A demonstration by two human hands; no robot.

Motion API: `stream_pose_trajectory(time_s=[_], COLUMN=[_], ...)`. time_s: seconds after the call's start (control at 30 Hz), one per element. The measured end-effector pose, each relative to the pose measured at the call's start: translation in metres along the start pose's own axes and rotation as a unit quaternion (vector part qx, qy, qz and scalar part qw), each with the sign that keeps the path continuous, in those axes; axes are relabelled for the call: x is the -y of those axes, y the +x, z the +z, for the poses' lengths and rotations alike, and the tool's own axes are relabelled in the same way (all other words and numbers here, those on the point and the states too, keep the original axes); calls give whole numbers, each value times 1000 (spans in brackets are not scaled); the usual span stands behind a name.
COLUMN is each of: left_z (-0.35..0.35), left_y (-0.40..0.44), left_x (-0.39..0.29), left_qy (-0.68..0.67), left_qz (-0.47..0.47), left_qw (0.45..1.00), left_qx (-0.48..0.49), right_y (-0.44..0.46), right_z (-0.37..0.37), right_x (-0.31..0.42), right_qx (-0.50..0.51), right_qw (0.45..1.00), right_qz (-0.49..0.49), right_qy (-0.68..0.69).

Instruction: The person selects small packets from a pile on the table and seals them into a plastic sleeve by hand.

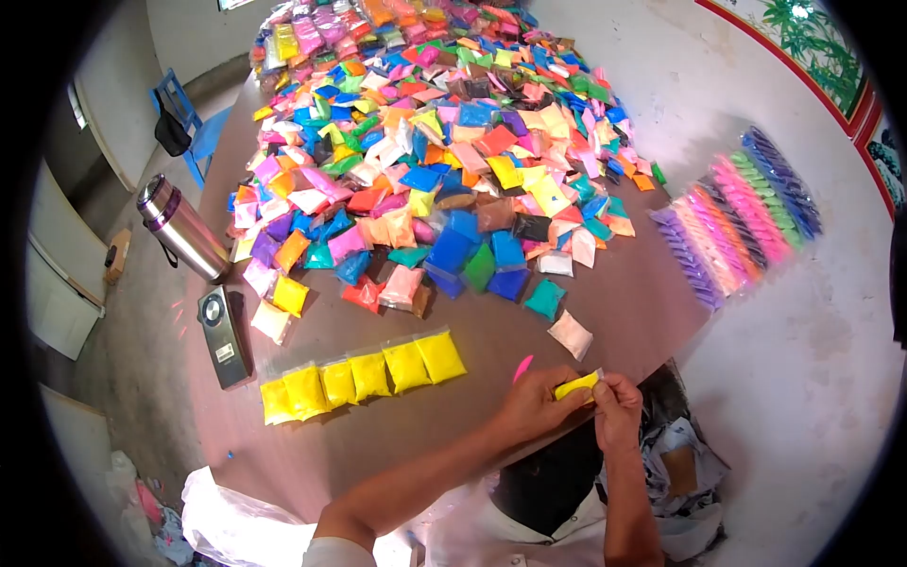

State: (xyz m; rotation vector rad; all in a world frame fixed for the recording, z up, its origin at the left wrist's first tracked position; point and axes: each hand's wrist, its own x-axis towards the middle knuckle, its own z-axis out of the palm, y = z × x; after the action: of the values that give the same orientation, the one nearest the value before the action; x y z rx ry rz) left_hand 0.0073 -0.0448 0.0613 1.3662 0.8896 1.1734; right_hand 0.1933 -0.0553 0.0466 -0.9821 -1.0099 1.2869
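Near the table's front right edge, my left hand (535,403) and my right hand (619,404) pinch a small yellow packet (573,386) between them. The left fingers close round its left part, and the right thumb and fingers grip its right end. A flat pink piece (522,367) sticks up beside my left hand; whether that hand holds it I cannot tell. To the left, a row of several yellow packets (369,376) lies side by side on the table. A pale pink packet (571,335) and a teal packet (545,299) lie just beyond my hands.
A large heap of coloured packets (463,236) covers the table's far part. At the left stand a steel flask (182,227) and a dark speaker-like device (225,338). Strips of coloured packets (737,217) stand at the right by the wall. A blue chair (203,132) is behind.
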Motion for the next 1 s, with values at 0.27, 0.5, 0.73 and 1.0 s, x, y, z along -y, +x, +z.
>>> stream_pose_trajectory(time_s=[0.27, 0.5, 0.73, 1.0], left_z=[-2, -2, -6, 10], left_y=[-1, 0, 2, -2], left_x=[1, 8, 0, -1], left_qy=[10, 26, 97, 47], left_qz=[-12, -9, -19, -31], left_qw=[1000, 999, 994, 996], left_qx=[23, 25, 39, -66], right_y=[0, -1, 0, 2], right_z=[1, 1, 0, 6], right_x=[0, 3, 0, 12], right_qx=[-4, 24, 27, 42], right_qw=[1000, 998, 998, 996], right_qz=[3, 7, 18, 57], right_qy=[-15, -57, -50, -61])
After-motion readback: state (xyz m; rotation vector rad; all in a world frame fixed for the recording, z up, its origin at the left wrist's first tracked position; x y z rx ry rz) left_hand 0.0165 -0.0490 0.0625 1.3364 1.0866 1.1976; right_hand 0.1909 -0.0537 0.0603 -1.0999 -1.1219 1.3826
